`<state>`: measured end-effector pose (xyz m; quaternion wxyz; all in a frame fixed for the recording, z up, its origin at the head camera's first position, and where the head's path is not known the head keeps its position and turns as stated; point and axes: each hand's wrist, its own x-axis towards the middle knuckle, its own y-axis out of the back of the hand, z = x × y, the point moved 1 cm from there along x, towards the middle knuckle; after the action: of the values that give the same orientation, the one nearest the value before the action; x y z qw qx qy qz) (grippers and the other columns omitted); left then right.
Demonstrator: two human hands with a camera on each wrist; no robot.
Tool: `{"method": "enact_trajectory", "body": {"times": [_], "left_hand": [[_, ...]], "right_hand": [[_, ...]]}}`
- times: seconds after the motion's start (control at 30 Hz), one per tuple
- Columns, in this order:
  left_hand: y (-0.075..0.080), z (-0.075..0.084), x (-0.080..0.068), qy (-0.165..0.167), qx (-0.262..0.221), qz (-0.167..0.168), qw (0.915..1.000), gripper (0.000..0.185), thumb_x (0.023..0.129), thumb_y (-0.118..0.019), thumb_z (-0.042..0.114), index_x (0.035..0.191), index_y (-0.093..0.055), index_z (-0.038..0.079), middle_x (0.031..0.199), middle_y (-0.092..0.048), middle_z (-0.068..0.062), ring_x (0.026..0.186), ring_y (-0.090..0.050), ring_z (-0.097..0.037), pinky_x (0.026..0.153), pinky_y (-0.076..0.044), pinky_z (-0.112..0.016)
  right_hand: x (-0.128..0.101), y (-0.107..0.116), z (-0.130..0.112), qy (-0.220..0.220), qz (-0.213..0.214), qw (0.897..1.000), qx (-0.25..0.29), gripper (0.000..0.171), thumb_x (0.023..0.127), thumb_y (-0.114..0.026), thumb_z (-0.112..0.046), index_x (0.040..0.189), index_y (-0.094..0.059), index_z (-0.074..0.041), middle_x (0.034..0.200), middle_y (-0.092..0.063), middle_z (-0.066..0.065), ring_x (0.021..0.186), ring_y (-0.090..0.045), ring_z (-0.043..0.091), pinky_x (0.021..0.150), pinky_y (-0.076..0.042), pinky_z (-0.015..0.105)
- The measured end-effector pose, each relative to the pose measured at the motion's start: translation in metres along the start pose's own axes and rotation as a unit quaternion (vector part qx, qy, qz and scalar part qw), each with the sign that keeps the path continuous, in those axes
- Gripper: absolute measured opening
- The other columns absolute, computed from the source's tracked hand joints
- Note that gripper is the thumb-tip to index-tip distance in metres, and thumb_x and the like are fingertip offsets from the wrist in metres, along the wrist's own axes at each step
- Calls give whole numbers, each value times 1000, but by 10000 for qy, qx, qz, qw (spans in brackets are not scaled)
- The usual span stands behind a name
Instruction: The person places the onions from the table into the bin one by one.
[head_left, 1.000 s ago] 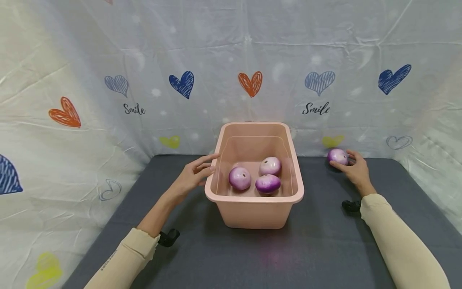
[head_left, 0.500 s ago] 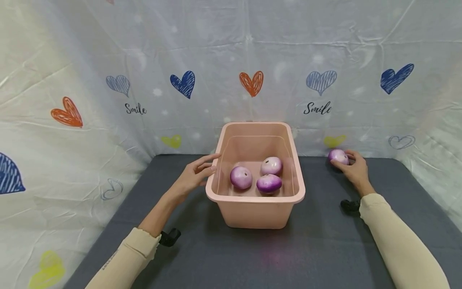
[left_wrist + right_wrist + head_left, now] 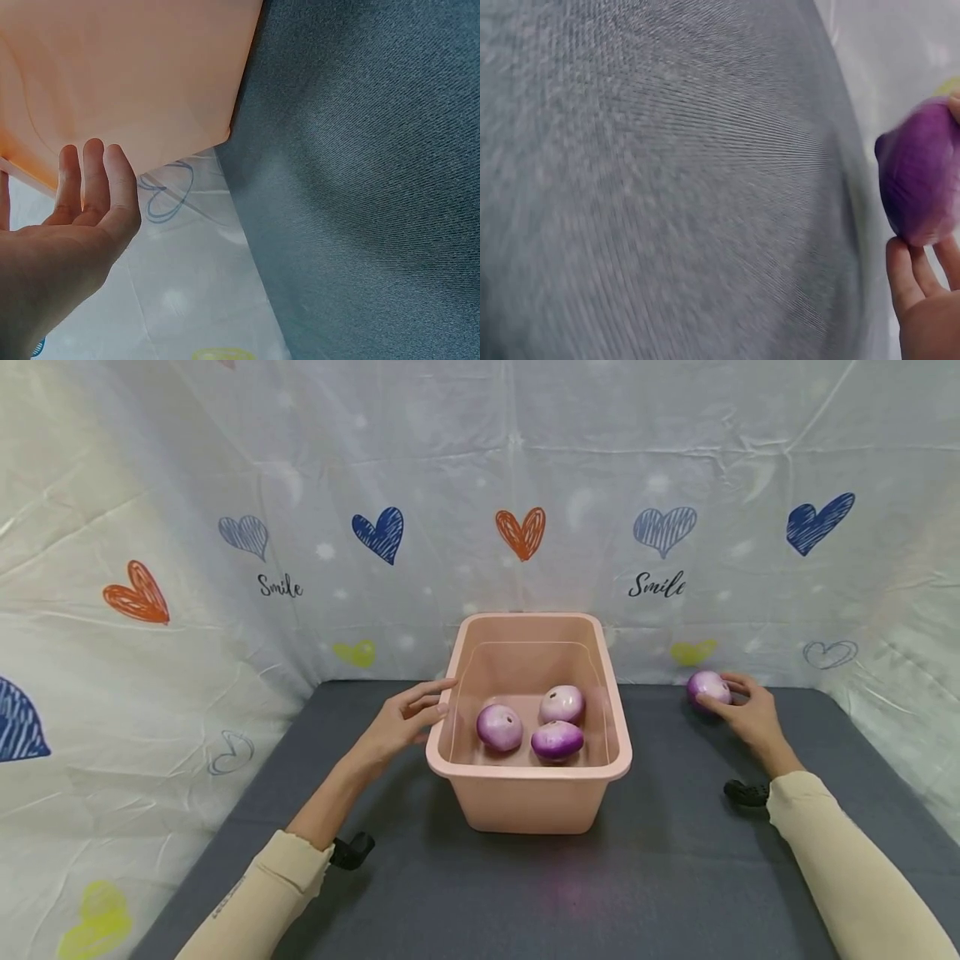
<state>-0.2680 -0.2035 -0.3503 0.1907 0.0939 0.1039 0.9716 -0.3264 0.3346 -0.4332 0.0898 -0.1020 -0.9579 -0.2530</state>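
Head view: left of the pink bin (image 3: 528, 768), our left hand (image 3: 397, 727) rests straight-fingered against its rim, gripping nothing. Three purple onions (image 3: 557, 739) lie inside the bin. Right of the bin, well apart, our right hand (image 3: 750, 714) curls around the fourth onion (image 3: 707, 687) on the grey mat (image 3: 660, 877). We judge a firm grasp, then a lift clearing the rim, best.

Cream long sleeves (image 3: 847, 860) (frilled cuffs), black wrist straps (image 3: 351, 852).

Dark grey tabletop (image 3: 525, 893), white crinkled backdrop sheet (image 3: 480, 460) — coloured hearts, "Smile" lettering — soft even light
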Motion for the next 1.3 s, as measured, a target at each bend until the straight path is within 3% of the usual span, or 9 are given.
{"method": "enact_trajectory", "body": {"times": [0.17, 0.23, 0.37, 0.5, 0.63, 0.73, 1.0, 1.17, 1.3], "left_hand": [[2, 3, 0, -30, -55, -27, 10000, 51, 103, -64, 21, 151, -51, 12, 144, -51, -24, 127, -55, -32, 96, -53, -46], [3, 3, 0, -15, -67, -38, 10000, 51, 103, -64, 21, 151, -51, 12, 145, -51, -23, 128, -54, -31, 98, -51, -46], [6, 3, 0, 10, -96, -99, 9999, 52, 102, -65, 21, 151, -51, 12, 146, -49, -23, 131, -52, -30, 100, -49, -46], [7, 0, 0, 2, -92, -133, 9999, 52, 102, -65, 22, 151, -51, 11, 146, -50, -22, 131, -52, -31, 100, -50, -45], [6, 0, 1, -14, -112, -142, 9998, 51, 102, -65, 20, 151, -52, 12, 145, -51, -22, 130, -53, -30, 98, -51, -45], [5, 0, 2, -8, -88, -136, 9999, 51, 102, -65, 21, 151, -52, 12, 146, -50, -22, 130, -53, -30, 98, -51, -46], [5, -2, 3, 5, -118, -140, 9998, 52, 103, -64, 20, 151, -50, 12, 146, -50, -23, 131, -52, -31, 99, -50, -51], [5, -3, 4, 14, -149, -133, 9998, 52, 103, -64, 21, 152, -49, 11, 146, -49, -24, 131, -52, -31, 100, -48, -55], [4, -1, 4, 1, -139, -124, 9998, 53, 103, -64, 21, 152, -49, 11, 147, -48, -24, 131, -51, -30, 100, -48, -55]], "right_hand": [[-5, 8, -5, 95, -353, 9993, 19, 75, 95, -75, -34, 149, -41, 7, 147, -41, 35, 129, -46, 51, 83, -49, 25], [-8, 10, -8, 86, -475, 9988, 54, 77, 95, -75, -35, 150, -40, 6, 148, -40, 34, 130, -45, 50, 92, -53, 37], [-13, 16, -16, 35, -692, 9975, 108, 79, 96, -73, -38, 153, -37, 4, 150, -37, 33, 132, -44, 50, 102, -42, 62], [-19, 22, -25, 53, -890, 9959, 156, 79, 97, -72, -38, 155, -35, 1, 151, -36, 31, 133, -43, 50, 101, -41, 64], [-26, 28, -31, 102, -973, 9950, 194, 76, 97, -72, -35, 154, -36, 1, 151, -38, 29, 133, -42, 50, 94, -51, 41], [-31, 32, -35, 153, -957, 9951, 186, 72, 98, -72, -34, 153, -39, -1, 150, -39, 28, 132, -44, 48, 84, -48, 25], [-41, 41, -48, 148, -899, 9955, 272, 65, 98, -71, -34, 153, -44, -10, 151, -40, 26, 130, -48, 40, 95, -44, 50], [-45, 44, -57, 203, -880, 9947, 501, 59, 99, -71, -30, 151, -48, -15, 148, -43, 19, 117, -55, 13, 88, -47, 25], [-47, 44, -67, 365, -935, 9919, 774, 55, 99, -71, -25, 149, -50, -16, 145, -46, 12, 113, -55, 8, 84, -47, 15]]}}
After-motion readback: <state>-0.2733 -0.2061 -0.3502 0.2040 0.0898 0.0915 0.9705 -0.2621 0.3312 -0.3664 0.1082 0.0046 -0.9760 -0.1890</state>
